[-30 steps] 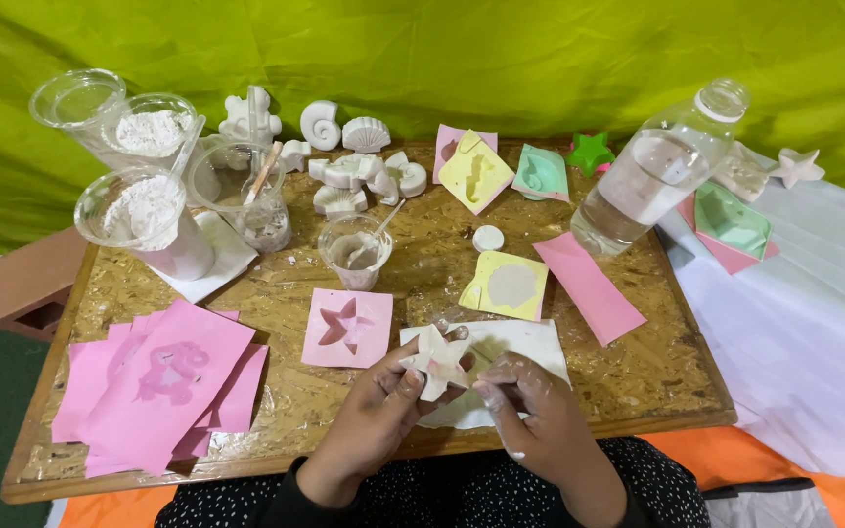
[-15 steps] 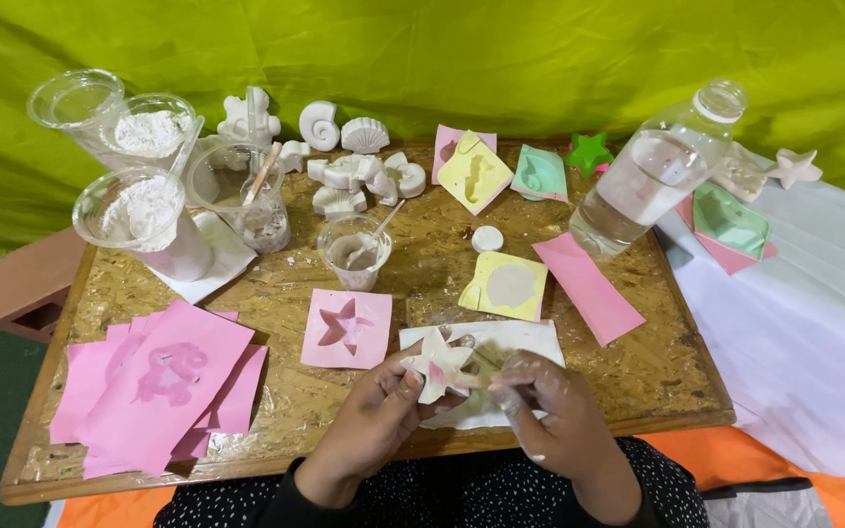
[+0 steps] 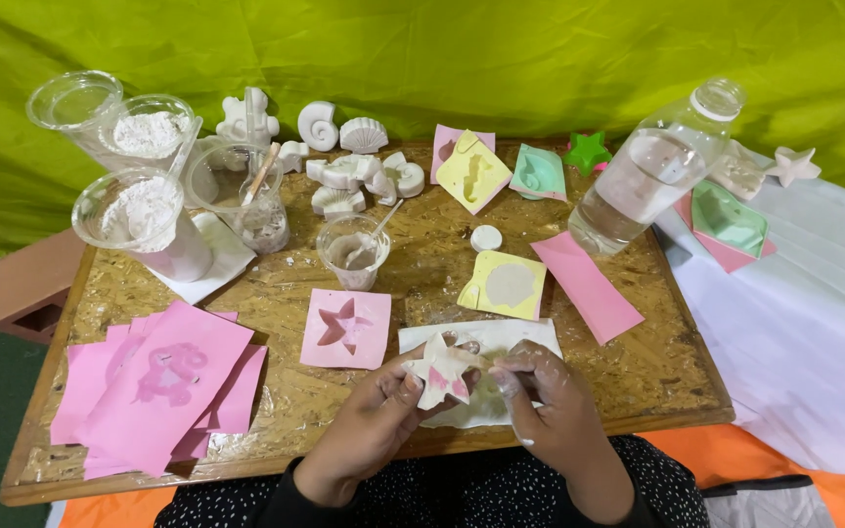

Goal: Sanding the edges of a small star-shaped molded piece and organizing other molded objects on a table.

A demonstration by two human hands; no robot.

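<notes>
holding a star cast (image 3: 445, 370), both hands pinch its edges. left hand (image 3: 369, 430) supports; right hand (image 3: 550, 406) steadies it over white paper (image 3: 520, 337).

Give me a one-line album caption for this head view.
Both hands hold a white plaster starfish over a wooden table.

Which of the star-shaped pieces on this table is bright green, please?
The small green star at the back edge, between the turquoise mould and the water bottle. The held star and the far-right star are white.
</notes>
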